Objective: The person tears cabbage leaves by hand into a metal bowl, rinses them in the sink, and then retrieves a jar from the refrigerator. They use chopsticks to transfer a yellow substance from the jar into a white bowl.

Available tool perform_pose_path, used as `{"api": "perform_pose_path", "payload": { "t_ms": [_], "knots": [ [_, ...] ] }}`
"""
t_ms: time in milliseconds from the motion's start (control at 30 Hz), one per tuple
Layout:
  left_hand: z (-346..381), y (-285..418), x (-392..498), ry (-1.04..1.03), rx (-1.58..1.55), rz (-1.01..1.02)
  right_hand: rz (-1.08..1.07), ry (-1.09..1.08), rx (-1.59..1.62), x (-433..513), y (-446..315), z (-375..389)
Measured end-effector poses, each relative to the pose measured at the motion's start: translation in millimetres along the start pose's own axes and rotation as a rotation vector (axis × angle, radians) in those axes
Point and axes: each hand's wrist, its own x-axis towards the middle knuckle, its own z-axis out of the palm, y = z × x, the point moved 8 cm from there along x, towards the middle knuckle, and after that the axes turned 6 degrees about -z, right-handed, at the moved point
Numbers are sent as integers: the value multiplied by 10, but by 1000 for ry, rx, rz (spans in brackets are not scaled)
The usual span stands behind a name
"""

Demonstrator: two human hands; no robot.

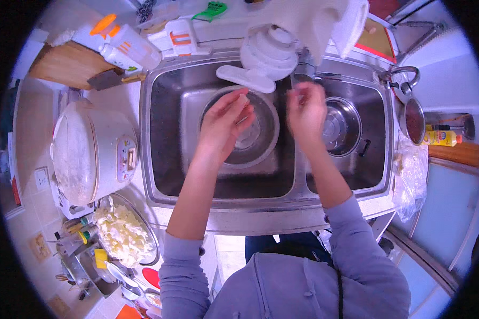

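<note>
My left hand [228, 119] is above a round metal basin [271, 147] in the larger sink bowl, its fingers curled around a small pale piece near the fingertips. My right hand [308, 111], blurred, hangs over the divider between the two sink bowls with its fingers bent; whether it holds anything cannot be told. Beyond my hands, a white appliance with a rounded body [269, 52] and a flat pale spout or arm [245, 78] reaches over the back of the sink. A round steel strainer or bowl [341, 127] lies in the smaller bowl [367, 167].
A white rice cooker [107, 147] stands left of the sink, with a dish of pale chopped food [123, 235] nearer me. A cleaver [105, 80] lies by the back left corner. On the right are a faucet [413, 75], a metal pot [414, 121] and a plastic bag [411, 179].
</note>
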Motion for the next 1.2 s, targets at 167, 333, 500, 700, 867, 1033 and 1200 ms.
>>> {"api": "perform_pose_path", "payload": {
  "t_ms": [167,333,500,700,867,1033,1200],
  "knots": [
    [246,-122,332,12,-88,-70,151,56,-9,434,420,-545],
    [330,-23,329,-26,-93,-35,231,-66,322,390,623,-268],
    [368,38,302,38,-143,7,162,-21,334,316,561,-261],
    [442,54,311,-5,-166,16,187,-37,314,276,548,-244],
    [460,79,264,-72,-273,18,176,-21,321,268,587,-239],
    [487,62,48,-179,-317,-16,175,-16,378,265,614,-221],
    [423,19,30,-157,-287,-39,134,-35,365,256,648,-188]
  ]
}}
